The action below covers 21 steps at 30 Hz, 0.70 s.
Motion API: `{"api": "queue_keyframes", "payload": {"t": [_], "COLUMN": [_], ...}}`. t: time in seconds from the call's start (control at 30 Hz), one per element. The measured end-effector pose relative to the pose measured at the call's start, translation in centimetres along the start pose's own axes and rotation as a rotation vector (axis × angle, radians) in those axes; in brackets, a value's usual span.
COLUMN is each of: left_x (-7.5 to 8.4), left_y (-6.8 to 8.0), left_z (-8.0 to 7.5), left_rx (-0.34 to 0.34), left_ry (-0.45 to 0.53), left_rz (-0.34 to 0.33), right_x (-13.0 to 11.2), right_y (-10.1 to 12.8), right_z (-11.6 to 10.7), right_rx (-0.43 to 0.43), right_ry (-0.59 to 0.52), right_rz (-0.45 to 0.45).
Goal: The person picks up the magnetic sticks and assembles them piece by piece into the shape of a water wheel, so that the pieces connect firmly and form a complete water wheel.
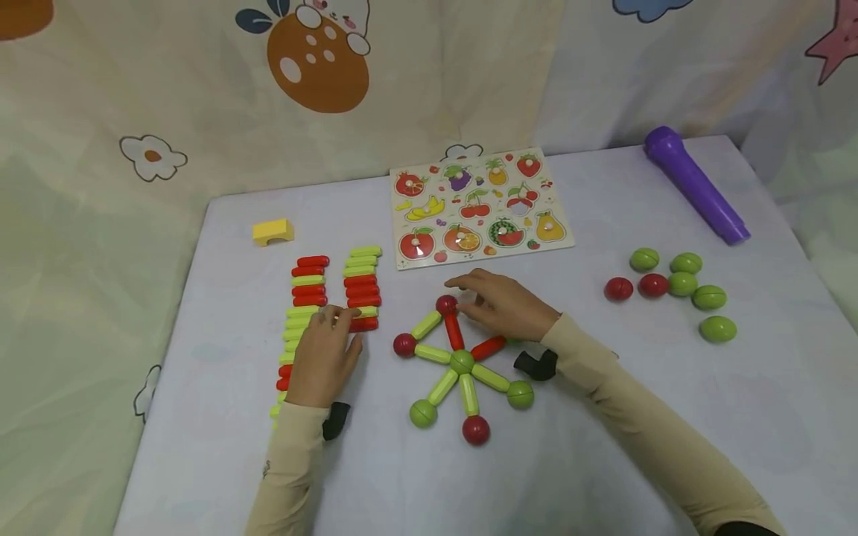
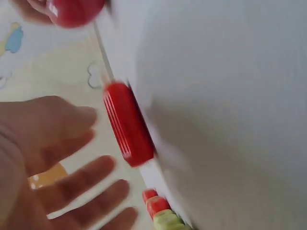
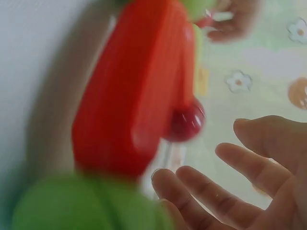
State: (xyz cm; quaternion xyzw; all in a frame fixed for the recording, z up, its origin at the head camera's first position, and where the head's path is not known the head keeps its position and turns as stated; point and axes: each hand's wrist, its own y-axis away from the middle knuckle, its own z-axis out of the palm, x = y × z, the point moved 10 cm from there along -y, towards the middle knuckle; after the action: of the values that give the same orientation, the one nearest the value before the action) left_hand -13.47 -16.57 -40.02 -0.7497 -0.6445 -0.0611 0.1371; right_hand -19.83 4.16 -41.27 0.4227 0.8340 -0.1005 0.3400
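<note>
Under the spread, relaxed fingers of the left hand (image 1: 324, 353) lie two rows of red and green sticks (image 1: 331, 298); the fingertips reach a red stick (image 1: 363, 324) at the inner row's near end, and nothing is gripped. Just beyond the right hand (image 1: 504, 305), whose fingers are also loosely straight, sits a red ball (image 1: 446, 304) at the top of the star of sticks and balls (image 1: 462, 362); the fingertips rest beside that ball

On the bench (image 1: 670, 461) the rows of sticks (image 1: 331, 298) lie left of the stick-and-ball star (image 1: 462, 362). The puzzle board (image 1: 479, 207) lies behind the star. The loose balls (image 1: 677, 286) lie well to its right, the tube (image 1: 697, 186) behind them.
</note>
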Motion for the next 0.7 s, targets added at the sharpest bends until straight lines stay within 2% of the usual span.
{"api": "queue_keyframes", "payload": {"t": [0.2, 0.37, 0.5, 0.7], "left_x": [-0.8, 0.2, 3.1, 8.8], "left_y": [-0.3, -0.4, -0.5, -1.1], "left_z": [0.9, 0.7, -0.2, -0.9], "left_rx": [-0.068, -0.029, -0.007, -0.071], "left_ry": [-0.035, 0.008, 0.151, 0.290], "left_rz": [-0.013, 0.043, 0.150, 0.309], "right_x": [2.0, 2.8, 1.5, -2.8], "right_y": [2.6, 4.1, 4.6, 4.3], "right_z": [-2.1, -3.3, -3.5, -1.8], "right_rx": [0.071, 0.150, 0.196, 0.160], "right_ry": [-0.033, -0.039, -0.053, -0.109], "right_rz": [0.061, 0.061, -0.014, -0.177]}}
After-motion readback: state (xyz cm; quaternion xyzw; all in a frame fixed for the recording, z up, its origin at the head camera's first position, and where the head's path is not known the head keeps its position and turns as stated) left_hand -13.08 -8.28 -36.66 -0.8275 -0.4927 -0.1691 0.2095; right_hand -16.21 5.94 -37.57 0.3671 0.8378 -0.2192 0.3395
